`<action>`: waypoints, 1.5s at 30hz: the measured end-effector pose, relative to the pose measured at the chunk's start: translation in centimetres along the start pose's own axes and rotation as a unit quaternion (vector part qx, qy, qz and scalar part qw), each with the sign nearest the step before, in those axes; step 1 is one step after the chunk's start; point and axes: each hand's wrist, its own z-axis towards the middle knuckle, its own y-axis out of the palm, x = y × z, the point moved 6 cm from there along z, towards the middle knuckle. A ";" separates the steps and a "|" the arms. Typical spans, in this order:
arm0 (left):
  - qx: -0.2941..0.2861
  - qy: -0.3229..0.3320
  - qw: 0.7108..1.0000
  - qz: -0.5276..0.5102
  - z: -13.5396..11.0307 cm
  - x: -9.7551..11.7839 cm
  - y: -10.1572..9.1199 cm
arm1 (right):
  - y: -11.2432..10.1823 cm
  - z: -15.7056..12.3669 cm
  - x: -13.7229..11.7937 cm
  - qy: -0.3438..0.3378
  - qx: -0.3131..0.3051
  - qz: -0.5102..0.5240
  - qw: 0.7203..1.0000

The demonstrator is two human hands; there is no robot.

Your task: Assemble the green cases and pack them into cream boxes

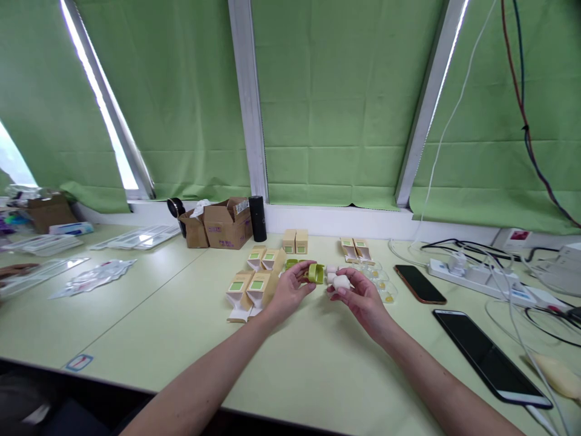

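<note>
My left hand pinches a small olive-green plastic piece with a hollow, open side. Facing it, my right hand is closed on a small white rounded piece. The two held pieces are apart, with a narrow gap between them. Other small white pieces sit just behind the right fingertips. To the left of my left hand stand several opened cream cartons with green squares on them. Clear plastic trays with round cups and yellow spots lie right of my right hand, partly hidden.
Two closed cartons and two opened cartons stand farther back. Brown boxes and a black cylinder are near the wall. Phone, larger phone and power strip lie right. Another person's hand shows far left.
</note>
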 end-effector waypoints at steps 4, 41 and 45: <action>-0.003 -0.002 1.000 0.023 0.0 -0.2 0.1 | -0.5 0.4 0.5 0.001 0.022 -0.040 0.999; -0.021 0.022 0.976 0.217 -1.1 1.0 1.6 | -0.1 0.8 0.5 -0.012 0.002 -0.139 0.990; -0.022 0.039 0.973 0.228 -1.1 0.8 1.6 | -0.3 0.8 0.7 -0.018 0.012 -0.140 0.990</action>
